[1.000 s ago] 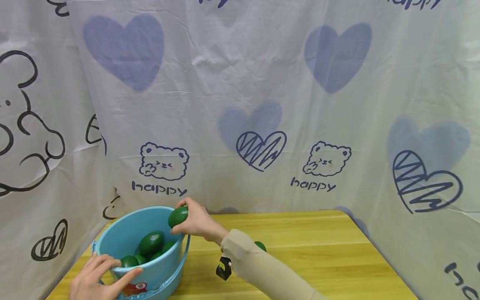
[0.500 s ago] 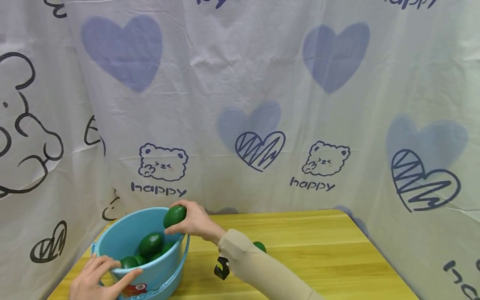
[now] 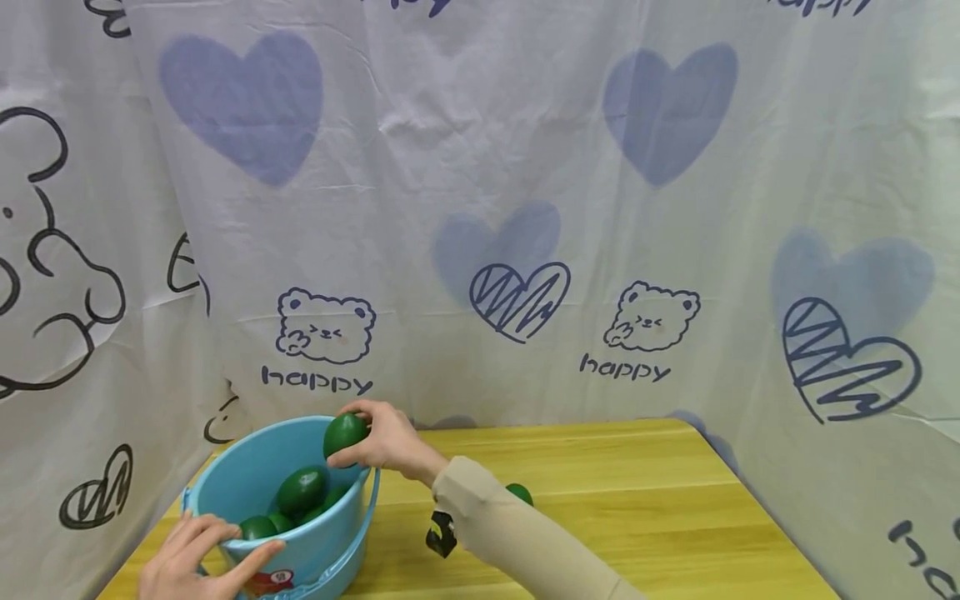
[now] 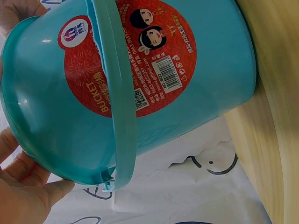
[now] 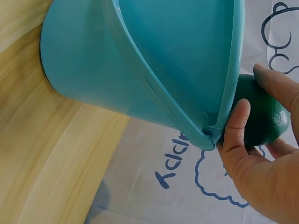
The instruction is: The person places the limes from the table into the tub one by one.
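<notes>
A light blue bucket (image 3: 330,537) stands on the wooden table at the left, with several dark green avocados (image 3: 303,490) inside it. My left hand (image 3: 197,557) grips the near left rim, thumb along the outside. In my right hand (image 3: 392,442) is another avocado (image 3: 345,438), held between thumb and fingers over the bucket's far right rim. The right wrist view shows this avocado (image 5: 261,112) just past the rim, with fingers around it. A red round label (image 4: 159,56) and the lowered bucket handle (image 4: 122,112) appear in the left wrist view.
One more green avocado (image 3: 520,493) lies on the wooden table (image 3: 637,517), partly hidden behind the right sleeve (image 3: 517,529). White curtains (image 3: 480,367) with hearts and bears hang behind the table and at both sides.
My right hand has shifted slightly left with its avocado, further over the bucket's opening. The left hand has stayed on the rim.
</notes>
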A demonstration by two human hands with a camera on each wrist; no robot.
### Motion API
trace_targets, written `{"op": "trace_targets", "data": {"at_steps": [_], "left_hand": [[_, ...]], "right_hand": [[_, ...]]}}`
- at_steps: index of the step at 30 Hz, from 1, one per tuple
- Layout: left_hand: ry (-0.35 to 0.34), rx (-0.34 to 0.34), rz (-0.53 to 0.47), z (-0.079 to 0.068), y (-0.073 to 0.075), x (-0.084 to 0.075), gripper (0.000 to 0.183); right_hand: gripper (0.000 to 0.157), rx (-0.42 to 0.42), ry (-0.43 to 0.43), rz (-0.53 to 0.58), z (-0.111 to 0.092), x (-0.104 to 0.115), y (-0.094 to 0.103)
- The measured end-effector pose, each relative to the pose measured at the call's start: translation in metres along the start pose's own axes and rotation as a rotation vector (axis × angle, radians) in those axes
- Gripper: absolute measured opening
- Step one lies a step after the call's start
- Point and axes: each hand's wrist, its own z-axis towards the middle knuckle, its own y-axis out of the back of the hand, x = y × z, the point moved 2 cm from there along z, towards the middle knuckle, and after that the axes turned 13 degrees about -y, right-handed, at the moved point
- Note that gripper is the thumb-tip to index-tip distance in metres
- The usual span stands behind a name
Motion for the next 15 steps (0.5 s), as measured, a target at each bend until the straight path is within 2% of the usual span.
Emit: {"op": "trace_targets", "data": {"at_steps": [3, 6, 7, 15], "left_hand": [[0.154, -0.038, -0.012, 0.002, -0.001, -0.001, 0.049], [0.182, -0.03, -0.004, 0.003, -0.002, -0.003, 0.047], [0.215, -0.029, -0.001, 0.004, -0.002, -0.004, 0.047], [0.25, 0.049, 0.035, 0.007, 0.002, -0.002, 0.048]], "right_hand": [[0.05, 0.015, -0.004, 0.021, -0.001, -0.001, 0.001], [0.045, 0.038, -0.015, 0.068, -0.002, -0.002, 0.002], [0.043, 0.047, -0.019, 0.091, -0.002, -0.002, 0.002], [0.027, 0.047, -0.013, 0.2, -0.004, -0.012, 0.007]]}}
